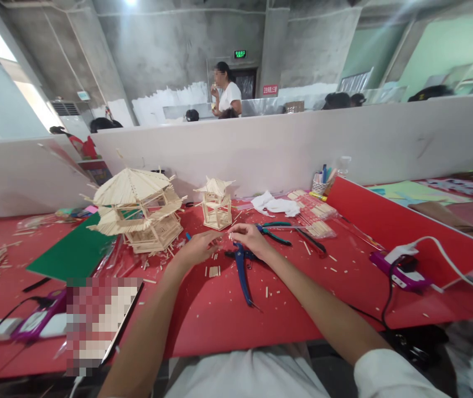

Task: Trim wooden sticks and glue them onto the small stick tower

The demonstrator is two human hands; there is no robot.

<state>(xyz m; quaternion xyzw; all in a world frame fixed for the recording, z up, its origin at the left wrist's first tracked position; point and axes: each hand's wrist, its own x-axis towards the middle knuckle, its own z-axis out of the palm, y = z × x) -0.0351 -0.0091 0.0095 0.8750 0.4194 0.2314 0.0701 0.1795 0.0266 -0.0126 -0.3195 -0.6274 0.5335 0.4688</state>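
My right hand point(251, 237) pinches a short pale wooden stick piece point(230, 236) between thumb and fingertips. Just left of it, my left hand point(199, 246) hovers low with fingers stretched out, and I see nothing held in it. Blue-handled cutting pliers point(242, 273) lie under and in front of my right hand. Several cut stick pieces point(214, 271) sit in a small row on the red tabletop point(207, 320). Behind my hands stands a small stick pavilion point(217, 204). A larger two-tiered stick pavilion point(140, 210) is at the left.
Teal-handled pliers point(277, 235), a crumpled white cloth point(275, 204) and bagged sticks point(319, 221) lie at back right. Purple power strips point(402, 271) with cables sit on both sides. A tablet point(126, 309) is front left, near a green board point(72, 249). A white partition point(261, 143) rises behind.
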